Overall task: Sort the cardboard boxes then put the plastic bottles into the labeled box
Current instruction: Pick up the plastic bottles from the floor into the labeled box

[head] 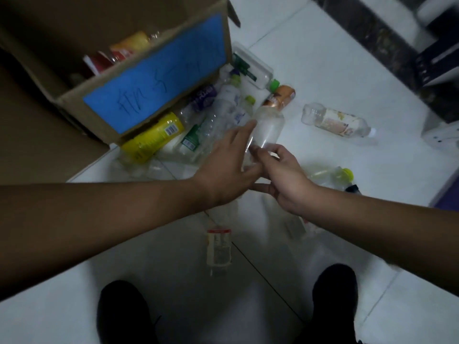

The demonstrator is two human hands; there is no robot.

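Nearest, two black shoes (124, 314) stand on the white tiled floor (323, 58). Just beyond and between them a red-banded bottle (218, 247) lies on its side. Both bare forearms reach in from the sides and meet at the middle.

The left hand (228, 165) has its grip spread, the fingers straight and lying along the left side of a clear unlabelled bottle (269, 125). The right hand (283, 177) has its grip curled, thumb and fingers pinching the near end of that same bottle, though blur softens the contact. The bottle points away toward the pile; whether it is lifted off the floor I cannot tell.

Just right of the right hand a yellow-capped bottle (332, 176) lies on the floor. Farther right and well apart, a pale-labelled bottle (335, 121) lies alone.

Beyond the hands a pile of plastic bottles rests beside the box. It includes:
- a yellow-labelled bottle (154, 140) at the left
- a green-labelled bottle (191, 140) beside it
- a purple-labelled bottle (203, 98) farther back
- a copper-labelled bottle (279, 96) at the right
- a clear plastic container (255, 68) at the far end

The cardboard box (149, 52) stands at the far left, open at the top. Its blue label (154, 88) carries handwriting too blurred to read. Red and yellow bottles (124, 49) show inside. A flat brown cardboard sheet (37, 135) lies left of the box.
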